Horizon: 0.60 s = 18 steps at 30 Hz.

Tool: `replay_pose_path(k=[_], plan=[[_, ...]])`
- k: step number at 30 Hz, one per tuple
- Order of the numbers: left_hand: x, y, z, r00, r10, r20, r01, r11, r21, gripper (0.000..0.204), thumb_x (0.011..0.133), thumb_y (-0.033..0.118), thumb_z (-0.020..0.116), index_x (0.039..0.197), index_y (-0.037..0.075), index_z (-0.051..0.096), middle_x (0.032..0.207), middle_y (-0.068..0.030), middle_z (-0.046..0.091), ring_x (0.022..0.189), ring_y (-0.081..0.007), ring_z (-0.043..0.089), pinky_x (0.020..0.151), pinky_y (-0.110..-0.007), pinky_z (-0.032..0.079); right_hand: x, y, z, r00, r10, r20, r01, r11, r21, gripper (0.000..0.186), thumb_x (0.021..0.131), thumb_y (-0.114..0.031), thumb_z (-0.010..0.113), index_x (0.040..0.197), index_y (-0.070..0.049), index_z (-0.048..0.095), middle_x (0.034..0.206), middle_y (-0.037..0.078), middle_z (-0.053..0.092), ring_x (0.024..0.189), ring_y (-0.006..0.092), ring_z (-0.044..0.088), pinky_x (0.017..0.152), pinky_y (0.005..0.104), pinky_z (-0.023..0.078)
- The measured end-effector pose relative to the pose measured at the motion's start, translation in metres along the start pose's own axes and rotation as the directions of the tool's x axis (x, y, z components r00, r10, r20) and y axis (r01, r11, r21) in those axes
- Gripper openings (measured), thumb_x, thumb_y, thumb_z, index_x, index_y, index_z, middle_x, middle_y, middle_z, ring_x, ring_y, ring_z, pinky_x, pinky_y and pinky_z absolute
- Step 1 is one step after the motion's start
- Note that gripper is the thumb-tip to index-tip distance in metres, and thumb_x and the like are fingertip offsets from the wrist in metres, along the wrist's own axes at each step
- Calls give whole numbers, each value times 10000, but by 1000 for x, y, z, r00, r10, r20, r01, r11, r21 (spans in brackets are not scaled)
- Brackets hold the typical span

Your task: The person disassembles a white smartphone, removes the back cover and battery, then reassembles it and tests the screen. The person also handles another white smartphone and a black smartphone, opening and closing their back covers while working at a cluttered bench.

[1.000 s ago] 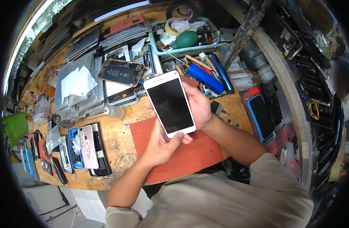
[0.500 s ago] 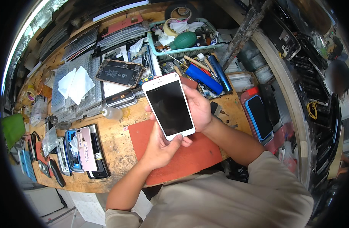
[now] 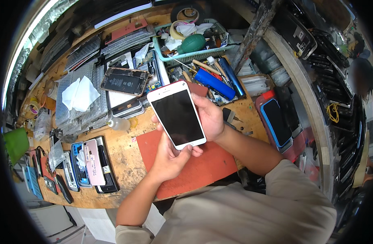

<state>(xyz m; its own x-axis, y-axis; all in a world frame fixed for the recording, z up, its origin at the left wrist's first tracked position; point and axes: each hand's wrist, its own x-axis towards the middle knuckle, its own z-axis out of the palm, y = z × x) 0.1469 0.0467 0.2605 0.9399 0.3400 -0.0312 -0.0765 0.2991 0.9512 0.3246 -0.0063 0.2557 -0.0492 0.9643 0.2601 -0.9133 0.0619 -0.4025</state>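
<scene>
Left hand [image 3: 168,160] is closed around the lower end of the white phone [image 3: 177,116], thumb on the front near the bottom edge. Right hand [image 3: 210,120] grips the same phone along its right long edge; neither hand is nearer, both being in contact. Phone is held up, screen toward the wearer, long axis pointing away, top leaning left. Beneath lies a red mat [image 3: 202,173] on the counter [image 3: 127,175]. Farther off, left of the phone's top, rests an opened phone [image 3: 124,81].

White phone [image 3: 177,116] leaning slightly further left, top lower
</scene>
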Motion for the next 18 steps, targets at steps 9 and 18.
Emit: replay_pose_path(k=[9,18], plan=[[0,-3,0,1000,22,-4,-22,1000,-11,531,1031,-101,493,1497,4,262,1217,-186,638,1028,-221,740,906,-363,645,-3,-8,9,997,50,62,-40,987,-156,799,1119,-504,347,1683,38,185,1610,420,357,1355,476,594,906,474,645],[0,-5,-2,999,35,7,-35,999,-28,546,1018,-117,457,1508,-2,247,1235,-188,625,1047,-224,732,914,-366,638,-1,-3,7,997,10,81,-8,1000,-23,769,1112,-498,356,1640,57,284,1546,383,470,1340,445,611,1056,506,573]])
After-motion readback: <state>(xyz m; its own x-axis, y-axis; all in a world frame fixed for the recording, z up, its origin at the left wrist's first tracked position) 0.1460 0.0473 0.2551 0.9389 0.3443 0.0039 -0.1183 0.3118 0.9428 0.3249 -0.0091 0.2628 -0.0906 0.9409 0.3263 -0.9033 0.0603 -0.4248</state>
